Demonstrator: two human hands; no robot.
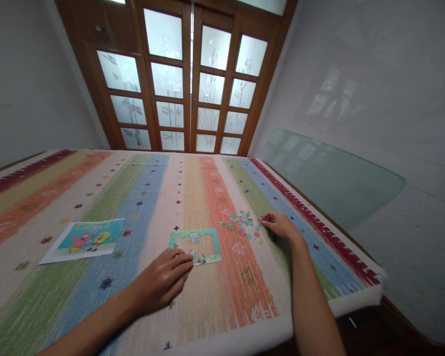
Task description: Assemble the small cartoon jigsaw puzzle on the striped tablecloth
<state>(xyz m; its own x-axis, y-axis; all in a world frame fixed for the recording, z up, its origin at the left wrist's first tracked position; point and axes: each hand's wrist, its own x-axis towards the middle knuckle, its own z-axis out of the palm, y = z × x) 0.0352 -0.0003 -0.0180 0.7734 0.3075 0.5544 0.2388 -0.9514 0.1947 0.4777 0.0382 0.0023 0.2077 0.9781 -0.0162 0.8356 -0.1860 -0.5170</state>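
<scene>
No brand, label or legible writing is showing on any item; the reference picture [83, 241] is displaying only two cartoon figures on a turquoise ground. The work surface is a table covered by a striped woven cloth [133, 198] in red, orange, green, blue and cream bands, which are running away from the person toward wooden doors with frosted glass panes [185, 79]. Grey walls are enclosing the room, and a sheet of glass [330, 173] is leaning against the wall on the right. The puzzle frame [196, 245], a border assembled around an unfilled centre, is lying flat near the middle of the table, with its long axis running left to right across the stripes. The left hand [163, 282] is resting palm down on the cloth, fingers relaxed and extended, with its fingertips touching the frame's near left corner. The right hand [280, 225] is pinching at the right edge of the loose puzzle pieces [243, 225], which are lying scattered just right of the frame.
</scene>
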